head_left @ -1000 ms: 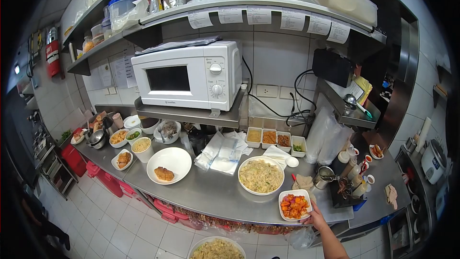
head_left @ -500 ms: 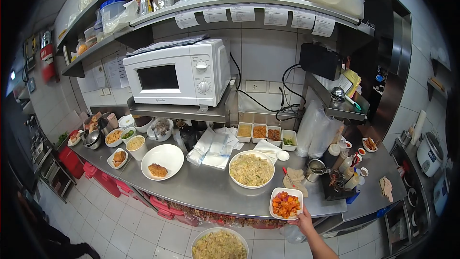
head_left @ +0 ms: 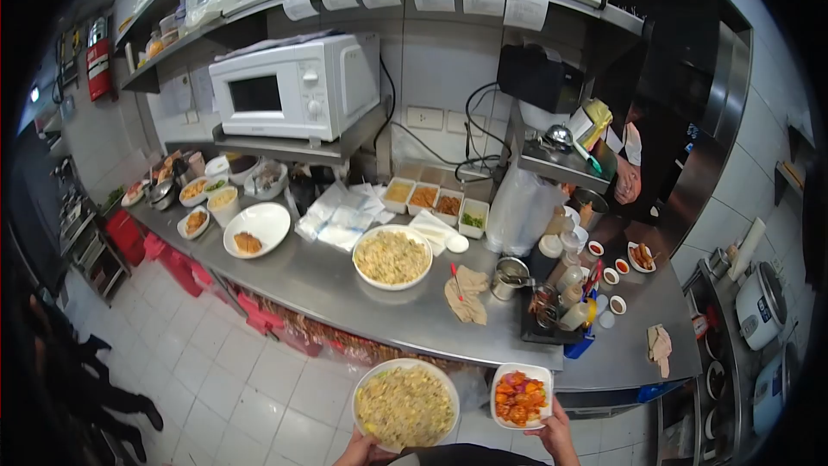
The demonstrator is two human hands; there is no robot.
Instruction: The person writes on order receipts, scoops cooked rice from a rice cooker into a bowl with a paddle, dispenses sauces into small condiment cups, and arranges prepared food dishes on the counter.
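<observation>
My left hand (head_left: 362, 449) is at the lower edge of the view, its fingers closed on the rim of a large round white bowl of fried rice (head_left: 405, 401). My right hand (head_left: 556, 431) grips the lower right corner of a square white bowl (head_left: 545, 380), which holds glossy red-orange chunks (head_left: 520, 398). Both bowls are in front of the steel counter, side by side with a small gap. Another round bowl of fried rice (head_left: 392, 257) stands on the counter, left of a tan cloth (head_left: 467, 293) with a red pen-like item on it.
Sauce bottles (head_left: 549, 252) and a metal pot (head_left: 511, 278) crowd the counter's right part. Small food tubs (head_left: 424, 197) line the back wall. A plate with a browned piece (head_left: 257, 229) is at left. Another person's hand (head_left: 628, 179) shows behind the pass shelf. A dark-clothed person (head_left: 103, 388) is at far left.
The view has swung right. The square bowl has come off the counter's edge towards me in my right hand. My left hand has come into view on the large rice bowl. Another person's hand has appeared.
</observation>
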